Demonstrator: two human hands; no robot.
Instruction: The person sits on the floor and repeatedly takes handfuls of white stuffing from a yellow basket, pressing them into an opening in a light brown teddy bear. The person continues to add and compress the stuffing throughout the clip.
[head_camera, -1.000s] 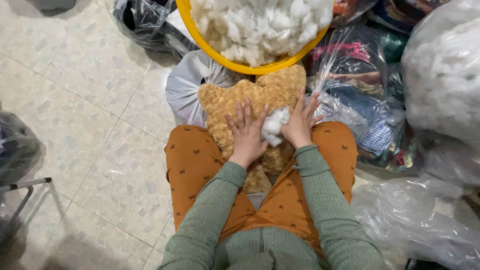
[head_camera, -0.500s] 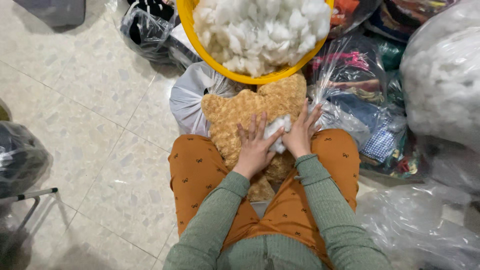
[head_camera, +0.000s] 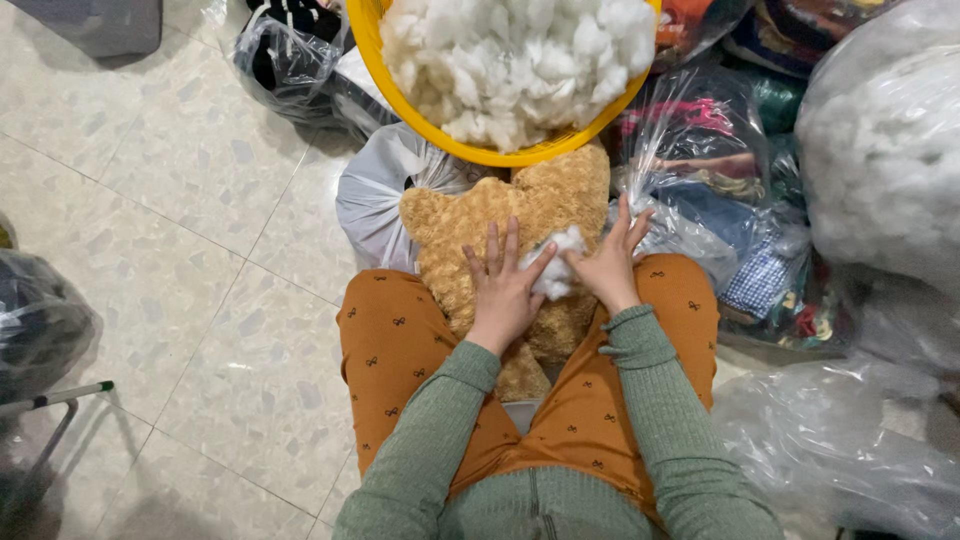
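Clear plastic bags of coloured cloth (head_camera: 720, 190) are piled at the right, a large clear bag of white stuffing (head_camera: 885, 150) beside them, a grey bag (head_camera: 375, 195) behind the knees.

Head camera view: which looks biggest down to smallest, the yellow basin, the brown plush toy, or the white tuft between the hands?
1. Yellow basin, though cut off at the top edge.
2. Brown plush toy, partly covered by the hands.
3. White tuft, clearly smallest.
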